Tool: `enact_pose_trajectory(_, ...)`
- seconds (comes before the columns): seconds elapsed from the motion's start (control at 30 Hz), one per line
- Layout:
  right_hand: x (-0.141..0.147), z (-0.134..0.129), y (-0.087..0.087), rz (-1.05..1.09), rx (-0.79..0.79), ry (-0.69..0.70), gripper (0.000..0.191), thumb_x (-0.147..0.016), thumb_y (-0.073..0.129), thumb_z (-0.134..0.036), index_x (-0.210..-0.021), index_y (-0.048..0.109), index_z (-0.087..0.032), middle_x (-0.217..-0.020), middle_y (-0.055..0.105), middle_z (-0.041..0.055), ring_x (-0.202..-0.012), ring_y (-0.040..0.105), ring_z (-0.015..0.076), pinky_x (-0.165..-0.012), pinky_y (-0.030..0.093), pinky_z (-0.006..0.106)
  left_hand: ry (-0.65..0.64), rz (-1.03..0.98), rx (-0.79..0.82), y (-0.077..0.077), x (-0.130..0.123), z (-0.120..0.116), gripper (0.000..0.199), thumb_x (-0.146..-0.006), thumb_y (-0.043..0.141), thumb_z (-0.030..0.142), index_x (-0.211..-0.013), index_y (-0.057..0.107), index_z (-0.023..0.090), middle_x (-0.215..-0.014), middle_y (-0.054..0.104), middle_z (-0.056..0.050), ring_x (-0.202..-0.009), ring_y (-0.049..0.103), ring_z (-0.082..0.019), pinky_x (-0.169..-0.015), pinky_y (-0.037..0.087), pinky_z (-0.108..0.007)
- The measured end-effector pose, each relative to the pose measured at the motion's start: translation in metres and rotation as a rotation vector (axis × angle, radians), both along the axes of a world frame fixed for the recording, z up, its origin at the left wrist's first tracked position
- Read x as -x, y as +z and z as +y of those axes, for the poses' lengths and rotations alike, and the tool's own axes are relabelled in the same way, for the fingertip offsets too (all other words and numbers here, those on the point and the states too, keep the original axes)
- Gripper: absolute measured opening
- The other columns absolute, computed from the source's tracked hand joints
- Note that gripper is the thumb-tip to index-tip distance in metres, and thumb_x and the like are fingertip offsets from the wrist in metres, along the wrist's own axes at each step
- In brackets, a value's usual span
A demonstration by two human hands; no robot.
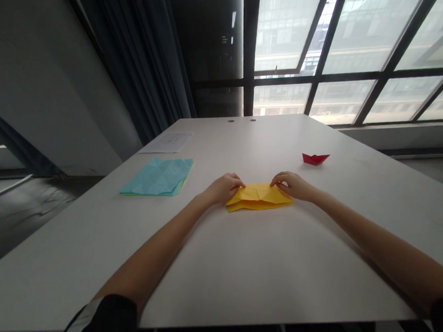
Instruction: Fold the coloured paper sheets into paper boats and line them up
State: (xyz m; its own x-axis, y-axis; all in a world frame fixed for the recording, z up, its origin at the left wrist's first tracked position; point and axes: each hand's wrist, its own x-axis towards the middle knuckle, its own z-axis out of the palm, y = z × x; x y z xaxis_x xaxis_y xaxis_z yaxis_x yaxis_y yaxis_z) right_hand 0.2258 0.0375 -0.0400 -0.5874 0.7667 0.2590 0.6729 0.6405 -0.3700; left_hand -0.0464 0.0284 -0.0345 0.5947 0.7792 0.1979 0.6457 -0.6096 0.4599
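Note:
A folded yellow paper (259,196) lies on the white table in front of me, its near edge slightly lifted and gaping. My left hand (225,187) grips its left end, with the fingertips at the upper left corner. At the upper right part, my right hand (291,185) pinches the same paper between thumb and fingers. The thumbs and some fingers are partly hidden.
On the white table (214,266), a stack of creased light-blue paper (160,177) lies at left, with printed sheets (168,142) behind it. A small red paper boat (315,159) stands at the back right. Windows and a dark curtain are beyond.

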Motion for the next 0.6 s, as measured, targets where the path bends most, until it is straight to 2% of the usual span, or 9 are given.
enact_pose_trajectory(0.13, 0.011, -0.011, 0.001, -0.097, -0.002, 0.049, 0.026, -0.079, 0.044, -0.017, -0.09, 0.067, -0.022, -0.096, 0.065, 0.0065, -0.09, 0.058, 0.0219, -0.082, 0.043, 0.037, -0.052, 0.035, 0.065, 0.001, -0.011, -0.012, 0.021, -0.076, 0.051, 0.023, -0.085, 0.07, 0.022, -0.093, 0.063, -0.009, -0.092, 0.055, -0.023, -0.089, 0.039, -0.033)
enact_pose_trajectory(0.27, 0.019, -0.019, -0.003, -0.14, -0.018, 0.041, 0.028, -0.081, 0.045, -0.024, -0.102, 0.063, -0.022, -0.105, 0.063, 0.008, -0.096, 0.056, 0.0236, -0.085, 0.041, 0.04, 0.02, 0.098, 0.028, 0.0, -0.021, -0.021, 0.022, -0.08, 0.048, 0.028, -0.084, 0.068, 0.019, -0.094, 0.062, -0.012, -0.097, 0.054, -0.026, -0.093, 0.035, -0.038)
enact_pose_trajectory(0.4, 0.023, -0.022, -0.011, -0.152, -0.047, 0.086, 0.037, -0.085, 0.04, -0.03, -0.118, 0.055, -0.019, -0.122, 0.055, 0.01, -0.112, 0.048, 0.0249, -0.095, 0.036, 0.042, 0.055, 0.111, -0.005, -0.007, -0.032, -0.027, 0.034, -0.082, 0.045, 0.034, -0.109, 0.058, 0.017, -0.117, 0.055, -0.015, -0.112, 0.046, -0.027, -0.099, 0.028, -0.04)
enact_pose_trajectory(0.5, 0.023, -0.022, -0.018, -0.172, -0.022, 0.114, 0.046, -0.089, 0.031, -0.034, -0.129, 0.045, -0.016, -0.133, 0.046, 0.0117, -0.122, 0.04, 0.0243, -0.101, 0.03, 0.043, 0.042, 0.02, 0.084, -0.017, -0.037, -0.03, 0.048, -0.081, 0.046, 0.039, -0.123, 0.047, 0.016, -0.134, 0.041, -0.015, -0.126, 0.033, -0.027, -0.105, 0.018, -0.04)
enact_pose_trajectory(0.6, 0.022, -0.023, -0.022, -0.206, 0.049, 0.102, 0.054, -0.09, 0.025, -0.043, -0.137, 0.031, -0.016, -0.141, 0.034, 0.0118, -0.13, 0.029, 0.0249, -0.105, 0.023, 0.048, 0.058, 0.01, 0.18, -0.024, -0.037, -0.029, 0.056, -0.081, 0.044, 0.043, -0.131, 0.038, 0.018, -0.143, 0.029, -0.013, -0.133, 0.021, -0.027, -0.107, 0.007, -0.046)
